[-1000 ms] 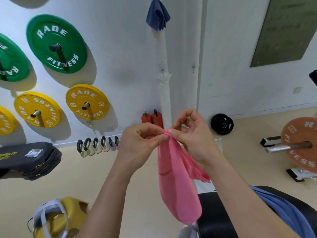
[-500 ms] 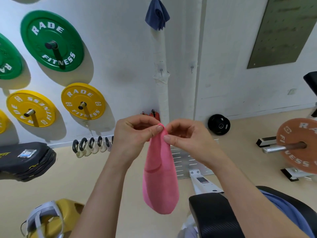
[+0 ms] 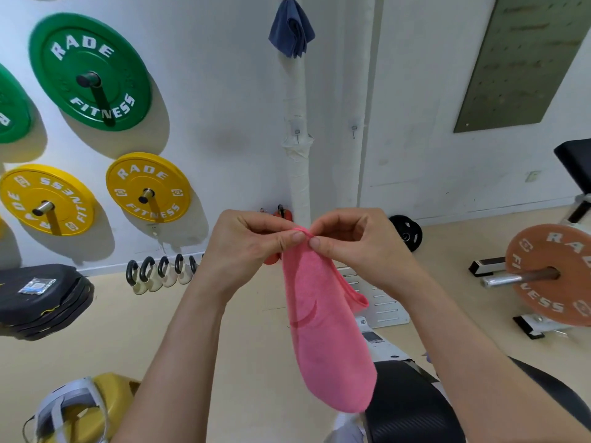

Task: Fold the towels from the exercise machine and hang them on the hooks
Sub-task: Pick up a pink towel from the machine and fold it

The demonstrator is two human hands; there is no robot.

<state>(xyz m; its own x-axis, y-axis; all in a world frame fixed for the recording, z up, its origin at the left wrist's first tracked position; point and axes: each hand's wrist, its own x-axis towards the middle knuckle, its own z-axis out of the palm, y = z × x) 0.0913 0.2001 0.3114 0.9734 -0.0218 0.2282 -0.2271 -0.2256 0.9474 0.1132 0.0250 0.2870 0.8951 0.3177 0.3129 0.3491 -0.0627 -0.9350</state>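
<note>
2 hands — left hand (image 3: 246, 247), right hand (image 3: 351, 244) — pinch pink towel (image 3: 323, 330) top | blue towel (image 3: 291, 28) hung above | hooks (image 3: 297, 132) bare

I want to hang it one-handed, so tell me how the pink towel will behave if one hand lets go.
The pink towel looks floppy: it droops straight down from the pinch of left hand and right hand. Probably light, since fingertips alone carry it. Its fold may well slip open if released.

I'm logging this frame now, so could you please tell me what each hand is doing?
Left hand: closed, pinching the top edge of the pink towel.
Right hand: closed, pinching the same top edge beside it.
</note>
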